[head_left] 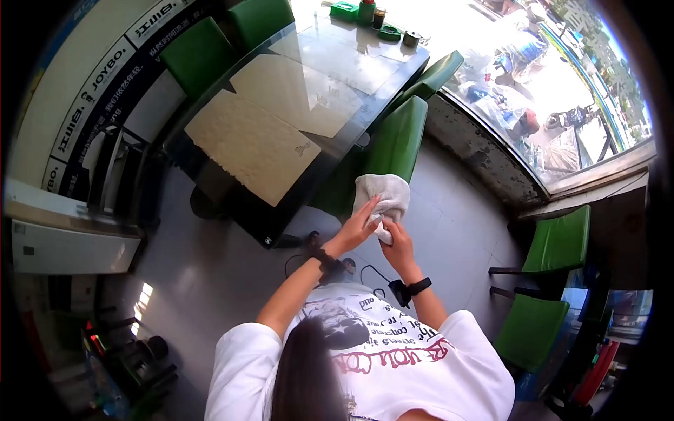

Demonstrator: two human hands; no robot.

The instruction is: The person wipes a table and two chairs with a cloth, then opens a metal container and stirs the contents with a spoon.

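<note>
A white cloth (382, 195), bunched and folded, is held between my two hands in front of my body. My left hand (359, 223) grips it from the left, with its fingers lying along the cloth. On the lower right side, my right hand (399, 245) closes around the cloth's narrower end. Just beyond the cloth stands a green chair (401, 137), its seat partly hidden behind the cloth.
A glass-topped table (256, 217) with brown paper sheets (253, 147) is ahead to the left. Small jars and a green container (344, 10) stand at its far end. More green chairs (558, 242) are on the right, below a window ledge (491, 144).
</note>
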